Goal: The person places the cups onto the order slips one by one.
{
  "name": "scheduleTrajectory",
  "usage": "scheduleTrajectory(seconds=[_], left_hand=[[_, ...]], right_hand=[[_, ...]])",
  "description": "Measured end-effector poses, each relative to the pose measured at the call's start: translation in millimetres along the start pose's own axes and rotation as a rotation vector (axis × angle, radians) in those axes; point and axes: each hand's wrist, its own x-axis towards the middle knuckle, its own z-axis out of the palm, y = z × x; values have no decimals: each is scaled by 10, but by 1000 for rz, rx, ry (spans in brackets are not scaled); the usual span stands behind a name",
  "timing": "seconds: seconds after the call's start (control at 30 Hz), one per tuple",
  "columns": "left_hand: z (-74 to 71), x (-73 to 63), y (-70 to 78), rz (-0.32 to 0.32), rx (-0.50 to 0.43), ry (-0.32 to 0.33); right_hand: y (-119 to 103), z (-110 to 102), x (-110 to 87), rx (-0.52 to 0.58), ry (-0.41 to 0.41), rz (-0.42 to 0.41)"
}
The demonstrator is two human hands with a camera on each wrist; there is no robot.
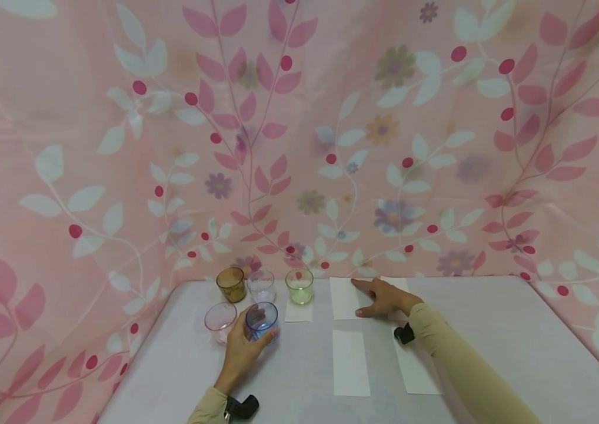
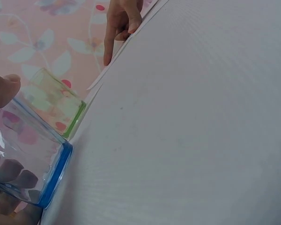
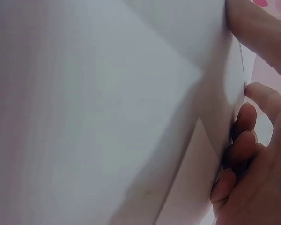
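A left hand (image 1: 240, 348) clasps a blue glass (image 1: 262, 318); beyond, a right hand (image 1: 386, 297) touches a paper sheet (image 1: 343, 299).
Nearest on the bench (image 1: 495, 335) lie two white strips, one at centre (image 1: 351, 364) and one on the right (image 1: 420, 370). The left fingers are clamped around the blue glass, right of a pink glass (image 1: 217, 311); whether its base meets the bench I cannot tell. The right hand's thumb and index finger are stretched apart on the paper sheet, its other fingers bent. Farther back, a green glass (image 1: 299, 287) stands at a small paper (image 1: 298, 314), with a clear glass (image 1: 260, 288) and an amber glass (image 1: 233, 287) to its left, before a floral cloth (image 1: 310, 147).
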Motion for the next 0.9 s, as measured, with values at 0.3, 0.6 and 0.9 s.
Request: scheduleTrajectory(seconds=[0.3, 0.6, 0.9], left_hand=[[-11, -22, 36, -2, 25, 3], [29, -37, 89, -8, -46, -15], [100, -49, 185, -7, -133, -60]], right_hand=[[-18, 1, -9, 36, -1, 9], [-2, 14, 11, -13, 10, 14], [-7, 17, -4, -18, 15, 8]])
